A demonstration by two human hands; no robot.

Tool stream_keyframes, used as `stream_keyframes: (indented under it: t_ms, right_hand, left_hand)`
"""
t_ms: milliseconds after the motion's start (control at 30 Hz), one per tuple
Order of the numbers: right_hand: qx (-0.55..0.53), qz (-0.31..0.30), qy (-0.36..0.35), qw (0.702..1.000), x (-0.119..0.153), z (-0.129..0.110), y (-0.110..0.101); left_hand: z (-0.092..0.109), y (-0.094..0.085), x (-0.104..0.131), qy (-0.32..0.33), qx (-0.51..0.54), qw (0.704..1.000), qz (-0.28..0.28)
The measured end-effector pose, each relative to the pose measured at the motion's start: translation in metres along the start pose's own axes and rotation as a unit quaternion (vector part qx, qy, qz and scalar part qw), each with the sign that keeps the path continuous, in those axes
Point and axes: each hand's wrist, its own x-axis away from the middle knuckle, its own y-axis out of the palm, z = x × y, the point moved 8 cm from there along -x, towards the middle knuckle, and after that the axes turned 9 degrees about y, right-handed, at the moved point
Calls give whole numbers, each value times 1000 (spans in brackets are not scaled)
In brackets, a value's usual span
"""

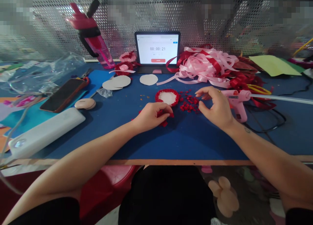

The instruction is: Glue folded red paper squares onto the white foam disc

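My left hand [152, 116] is closed at the middle of the blue table, thumb and fingers pinching a piece of red ribbon [171, 114]. More red pieces lie under and beside that hand, partly hidden by it. Just beyond its knuckles rests a white disc [167, 97] with a ruffled red border. To the right is a loose pile of small red bits [189, 105]. My right hand [215, 106] hovers by the pile's right side, its fingers curved and apart, and nothing shows between them.
A pink glue gun [238, 102] lies right of my right hand. Behind are pink and red ribbons [205, 66], a tablet [157, 50] showing a timer, and white discs [148, 79]. Leftward are a phone [64, 93], a white oblong device [47, 132] and a pink bottle [94, 39].
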Motion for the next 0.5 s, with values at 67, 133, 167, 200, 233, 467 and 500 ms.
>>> stream_keyframes:
  t_ms: [67,133,167,200,233,467,500]
  right_hand:
    - [4,-11,-10,1000,0,-3,1]
    - [12,-20,-24,999,1,-5,2]
    - [10,-26,-30,999,1,-7,3]
    - [3,-38,-35,999,2,-9,4]
    - [-8,-55,-41,998,3,-11,6]
    - [-71,-226,-84,968,23,-36,36]
    - [-79,-233,-90,965,25,-39,38]
  left_hand:
    - [2,-9,-1,10,-36,999,35]
    - [5,-17,-1,11,-48,997,66]
    - [7,-18,0,8,-45,996,78]
    - [8,-19,2,3,-32,996,86]
    - [9,-17,3,-7,-9,996,91]
    - [18,11,15,-66,151,984,66]
    - [19,13,15,-66,153,984,62]
